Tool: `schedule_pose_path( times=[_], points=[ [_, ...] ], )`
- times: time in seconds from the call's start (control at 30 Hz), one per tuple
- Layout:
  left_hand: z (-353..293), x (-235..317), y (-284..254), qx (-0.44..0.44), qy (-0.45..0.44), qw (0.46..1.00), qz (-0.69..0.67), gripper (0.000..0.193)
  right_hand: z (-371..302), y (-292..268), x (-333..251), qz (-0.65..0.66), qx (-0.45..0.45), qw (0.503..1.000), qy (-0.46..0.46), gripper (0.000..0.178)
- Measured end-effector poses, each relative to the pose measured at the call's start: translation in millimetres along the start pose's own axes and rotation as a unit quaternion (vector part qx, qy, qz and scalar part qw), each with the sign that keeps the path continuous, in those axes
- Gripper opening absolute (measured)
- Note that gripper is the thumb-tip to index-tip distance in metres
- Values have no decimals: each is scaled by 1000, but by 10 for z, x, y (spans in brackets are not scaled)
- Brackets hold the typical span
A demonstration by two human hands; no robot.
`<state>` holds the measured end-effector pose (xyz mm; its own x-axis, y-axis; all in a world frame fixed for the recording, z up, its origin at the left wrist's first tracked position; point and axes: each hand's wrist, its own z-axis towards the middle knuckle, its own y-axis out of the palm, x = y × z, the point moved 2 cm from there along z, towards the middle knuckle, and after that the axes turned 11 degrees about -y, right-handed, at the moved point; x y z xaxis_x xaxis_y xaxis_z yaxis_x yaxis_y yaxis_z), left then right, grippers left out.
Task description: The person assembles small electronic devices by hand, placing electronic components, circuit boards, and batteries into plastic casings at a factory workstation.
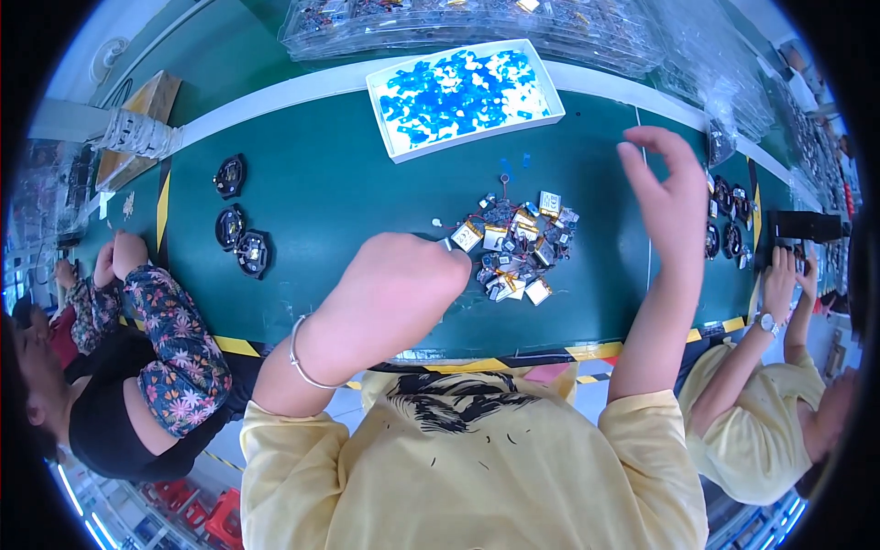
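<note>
Left grip (pixel 403 280) closed, contents hidden, beside parts pile (pixel 515 247); right grip (pixel 669 197) open, raised above bare mat (pixel 339 183)

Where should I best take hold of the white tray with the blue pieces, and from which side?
Probably at its near long rim. The white tray lies flat and slightly turned on the green table, its low upright wall facing the person. Come from the near side, thumb over the rim; the blue pieces are loose, so keep it level. Clear bags crowd its far side.
</note>
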<state>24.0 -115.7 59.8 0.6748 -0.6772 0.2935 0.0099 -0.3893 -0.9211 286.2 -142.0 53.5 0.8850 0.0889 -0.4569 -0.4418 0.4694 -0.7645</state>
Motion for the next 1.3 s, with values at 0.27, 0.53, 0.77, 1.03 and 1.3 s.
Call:
schedule_pose_path(
  times=[0.27, 0.53, 0.77, 1.03, 1.3],
  points=[
    [-3, -72, -304, 207, 161, 890, -373, 10, -147, 434, -723, 590, -181, 777, 121, 22],
    [105, -56, -97, 126, -29, 785, -605, 22, -172, 416, -752, 673, -156, 718, 88, 18],
    [163, -31, 50, 118, -54, 789, -600, 10, -171, 386, -776, 628, -123, 768, 43, 18],
    [168, 13, 6, 115, -63, 808, -575, 3, -162, 426, -759, 507, -122, 853, 28, 12],
    [165, 3, 46, 148, -46, 813, -562, 2, -194, 493, -823, 393, -73, 911, -98, 14]
  ],
)
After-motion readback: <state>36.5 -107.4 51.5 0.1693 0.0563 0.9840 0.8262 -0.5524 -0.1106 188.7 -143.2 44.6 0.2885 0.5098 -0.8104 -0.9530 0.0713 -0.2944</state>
